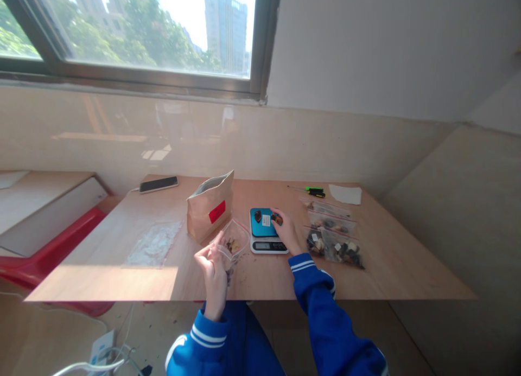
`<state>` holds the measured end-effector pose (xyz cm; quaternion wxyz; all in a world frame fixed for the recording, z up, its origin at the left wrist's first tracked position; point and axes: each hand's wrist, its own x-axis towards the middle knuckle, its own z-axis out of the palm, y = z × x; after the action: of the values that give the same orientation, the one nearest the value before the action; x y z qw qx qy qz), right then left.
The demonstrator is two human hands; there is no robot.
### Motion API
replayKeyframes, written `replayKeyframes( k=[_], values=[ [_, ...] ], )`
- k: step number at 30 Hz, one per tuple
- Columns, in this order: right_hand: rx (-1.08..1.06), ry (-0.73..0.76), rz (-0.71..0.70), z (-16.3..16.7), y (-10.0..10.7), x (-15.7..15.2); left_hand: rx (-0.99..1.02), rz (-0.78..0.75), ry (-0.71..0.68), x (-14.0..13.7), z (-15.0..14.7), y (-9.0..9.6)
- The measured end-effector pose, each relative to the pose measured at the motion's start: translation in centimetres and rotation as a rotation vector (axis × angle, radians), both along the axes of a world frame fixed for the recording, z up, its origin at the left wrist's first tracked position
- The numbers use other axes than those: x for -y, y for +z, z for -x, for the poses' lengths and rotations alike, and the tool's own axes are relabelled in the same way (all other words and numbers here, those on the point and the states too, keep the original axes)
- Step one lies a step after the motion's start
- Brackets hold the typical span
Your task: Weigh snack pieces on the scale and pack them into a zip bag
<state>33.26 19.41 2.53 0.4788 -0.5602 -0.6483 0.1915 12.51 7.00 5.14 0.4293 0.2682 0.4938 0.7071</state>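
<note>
My left hand (213, 265) is closed on the edge of a clear zip bag (243, 236), whose mouth gapes to the right. Pale and brown dried pieces (232, 246) show inside it. Over the blue top of a small digital scale (260, 247), my right hand (286, 228) pinches dark brown dried pieces (277, 218). Another dark piece (258, 216) lies on the scale's blue plate, beside a small white label (266, 220). Whether the pinched pieces touch the plate, I cannot tell. Just behind my left hand stands an open brown paper pouch (207, 213) with a red label.
Several filled zip bags (336, 240) lie right of the scale. Behind them are screwdrivers (315, 191) and a white paper (345, 194). An empty-looking plastic bag (152, 244) lies on the left of the table (391, 273), with a phone (158, 184) at the back left.
</note>
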Motion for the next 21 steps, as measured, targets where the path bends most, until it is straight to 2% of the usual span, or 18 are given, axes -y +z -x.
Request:
replayKeyframes(
  k=[3,6,8,9,11,14,16,18,21],
  values=[
    [-0.154,0.104,-0.008,2.0,3.8,1.4,-0.028,0.020,0.000,0.0,0.0,-0.1],
    [-0.234,0.365,0.039,4.0,7.9,3.3,-0.081,0.047,0.005,0.0,-0.1,-0.1],
    [-0.174,0.545,0.094,4.6,9.4,4.2,-0.099,0.057,0.012,-0.1,-0.3,-0.2],
    [-0.144,0.602,0.115,4.6,9.5,4.2,-0.101,0.054,0.014,-0.2,-0.3,-0.2],
    [-0.094,0.590,0.120,4.2,8.4,3.4,-0.093,0.036,0.020,-0.2,-0.3,-0.2],
    [0.128,0.314,0.048,3.2,5.1,0.8,-0.075,0.028,0.032,-0.2,-0.1,-0.1],
    [0.293,0.203,0.026,2.9,3.0,-1.1,-0.063,0.047,0.036,-0.1,0.0,0.0],
    [0.367,0.206,0.035,2.9,1.5,-2.4,-0.056,0.060,0.026,0.0,0.2,0.1],
    [0.393,0.234,0.043,3.0,0.5,-3.1,-0.048,0.029,0.005,0.1,0.2,0.2]
  ],
)
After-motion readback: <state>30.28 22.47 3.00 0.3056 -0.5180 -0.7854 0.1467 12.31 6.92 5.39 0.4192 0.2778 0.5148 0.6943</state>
